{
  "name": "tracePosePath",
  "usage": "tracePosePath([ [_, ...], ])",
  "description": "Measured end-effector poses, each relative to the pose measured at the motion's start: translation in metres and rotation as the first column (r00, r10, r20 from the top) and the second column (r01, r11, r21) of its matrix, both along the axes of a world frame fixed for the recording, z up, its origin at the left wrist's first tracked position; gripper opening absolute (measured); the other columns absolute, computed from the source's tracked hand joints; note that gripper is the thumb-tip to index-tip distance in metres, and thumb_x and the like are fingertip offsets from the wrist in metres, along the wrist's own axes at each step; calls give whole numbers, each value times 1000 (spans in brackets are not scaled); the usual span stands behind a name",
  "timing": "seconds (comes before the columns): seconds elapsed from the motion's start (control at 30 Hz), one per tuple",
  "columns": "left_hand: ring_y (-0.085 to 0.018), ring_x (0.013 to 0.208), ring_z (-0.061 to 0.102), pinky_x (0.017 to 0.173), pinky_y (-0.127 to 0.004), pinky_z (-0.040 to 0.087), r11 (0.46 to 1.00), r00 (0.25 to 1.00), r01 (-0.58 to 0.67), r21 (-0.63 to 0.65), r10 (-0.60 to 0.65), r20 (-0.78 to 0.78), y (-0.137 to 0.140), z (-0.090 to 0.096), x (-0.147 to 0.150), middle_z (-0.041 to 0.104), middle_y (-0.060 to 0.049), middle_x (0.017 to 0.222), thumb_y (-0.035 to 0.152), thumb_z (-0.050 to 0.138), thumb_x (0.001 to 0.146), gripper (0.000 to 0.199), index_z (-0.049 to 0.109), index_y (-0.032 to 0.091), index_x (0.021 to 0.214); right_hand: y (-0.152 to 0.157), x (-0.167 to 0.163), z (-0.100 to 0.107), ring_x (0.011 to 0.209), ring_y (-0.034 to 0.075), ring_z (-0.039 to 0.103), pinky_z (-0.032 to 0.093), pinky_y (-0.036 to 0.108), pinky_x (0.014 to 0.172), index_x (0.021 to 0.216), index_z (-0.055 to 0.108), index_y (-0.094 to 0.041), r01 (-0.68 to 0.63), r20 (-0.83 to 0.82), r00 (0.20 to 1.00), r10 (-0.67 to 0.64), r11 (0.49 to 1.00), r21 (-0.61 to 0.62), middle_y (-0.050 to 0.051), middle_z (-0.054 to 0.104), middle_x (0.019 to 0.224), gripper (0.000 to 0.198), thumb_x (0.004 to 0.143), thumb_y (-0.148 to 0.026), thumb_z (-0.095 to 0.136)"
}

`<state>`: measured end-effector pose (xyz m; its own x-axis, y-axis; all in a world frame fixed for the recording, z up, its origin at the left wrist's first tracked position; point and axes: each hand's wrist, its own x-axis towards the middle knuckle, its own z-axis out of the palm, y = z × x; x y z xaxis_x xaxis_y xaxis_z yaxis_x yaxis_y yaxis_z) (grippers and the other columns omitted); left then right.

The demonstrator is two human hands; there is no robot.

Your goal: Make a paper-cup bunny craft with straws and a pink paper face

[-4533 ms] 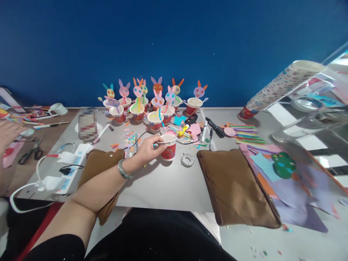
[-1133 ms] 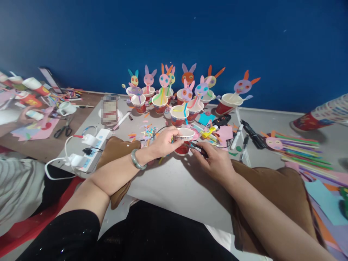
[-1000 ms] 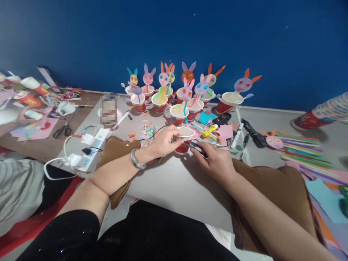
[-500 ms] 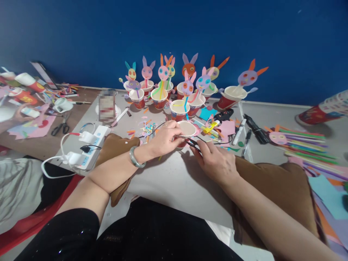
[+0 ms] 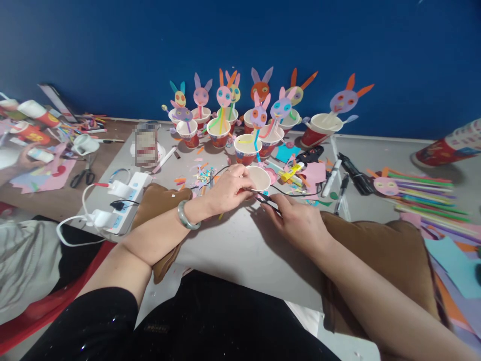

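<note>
My left hand (image 5: 231, 189), with a bangle at its wrist, is closed on the near left side of a paper cup (image 5: 259, 178). The cup's pale inside faces up towards me and its lower part is mostly hidden. A slim black tool (image 5: 267, 200) is gripped in my right hand (image 5: 298, 220), its front end at the cup's near side by my left fingertips. I cannot make out the tool's exact kind. Just beyond stand several red paper cups (image 5: 246, 156) with rabbit-faced paper heads on coloured straws.
A power strip (image 5: 130, 203) with plugs lies at left. Paper scraps (image 5: 205, 178), a yellow cutter (image 5: 292, 172) and markers (image 5: 331, 179) surround the cup. Coloured straws (image 5: 428, 190) and stacked cups (image 5: 447, 145) are at right. Another person's hand (image 5: 26, 158) holds a white bottle at far left.
My right hand and the black tool have shifted slightly at the cup's near side. The cup is tilted a little more towards me. My view has moved slightly.
</note>
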<state>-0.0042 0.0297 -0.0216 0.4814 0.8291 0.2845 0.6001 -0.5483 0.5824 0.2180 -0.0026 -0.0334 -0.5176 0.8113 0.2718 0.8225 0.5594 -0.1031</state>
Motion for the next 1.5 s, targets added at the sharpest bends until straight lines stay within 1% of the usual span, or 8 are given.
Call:
tracePosePath([
  [0.2,-20,100,55,92,-37,46,1000,1000,5,-23,-5,13,-1,-1,0,55,-6,99,20,64,88,8,72,18,87,4,4,4,55,19,59,27,28,53,95,66,-18,-12,-94,996,1,993,-119,7,68,66,43,100,-50,38],
  [0.4,-19,97,56,92,-35,47,996,996,28,-86,-21,86,0,1,-1,56,-6,99,22,62,90,10,70,17,89,9,6,8,54,19,58,33,28,55,92,67,-18,-44,-234,972,-5,978,-203,6,67,64,41,99,-50,42],
  [0.6,-17,94,57,87,-32,48,985,985,24,-168,6,173,2,-1,-3,56,-5,96,25,62,90,9,66,18,89,10,6,12,49,15,53,35,27,53,84,64,-19,-84,-381,924,-30,956,-282,3,63,60,41,98,-54,45],
  [0.77,-17,91,57,84,-30,47,977,980,41,-208,1,199,4,-1,-3,58,-4,95,25,62,89,8,65,17,89,10,5,12,49,14,50,36,27,53,81,62,-20,-85,-439,897,-51,955,-286,1,60,57,39,96,-53,48],
  [1.0,-15,87,57,82,-28,45,980,972,32,-196,15,235,3,-2,-2,59,-4,92,25,62,90,10,66,17,86,10,4,8,50,13,51,36,26,54,79,60,-21,-71,-476,877,-69,960,-272,-1,56,56,35,95,-51,52],
  [1.23,-16,87,58,82,-28,46,973,961,35,-226,30,274,3,-2,-2,61,-5,92,28,63,89,12,67,16,88,10,3,7,50,13,49,37,26,54,78,59,-21,-68,-495,866,-66,966,-248,-1,57,57,32,94,-48,54],
  [1.37,-16,87,58,81,-28,46,968,957,37,-250,38,289,3,-1,-2,62,-5,94,29,63,88,13,68,16,89,11,4,7,50,12,49,36,25,53,77,60,-21,-74,-502,863,-52,971,-226,-1,57,57,31,94,-47,55],
  [1.5,-16,87,58,82,-29,46,966,953,49,-252,31,302,3,0,-2,61,-5,93,31,63,89,16,68,16,88,12,4,5,46,11,47,35,24,50,77,60,-20,-98,-523,852,-3,981,-166,-2,56,55,29,94,-44,57],
])
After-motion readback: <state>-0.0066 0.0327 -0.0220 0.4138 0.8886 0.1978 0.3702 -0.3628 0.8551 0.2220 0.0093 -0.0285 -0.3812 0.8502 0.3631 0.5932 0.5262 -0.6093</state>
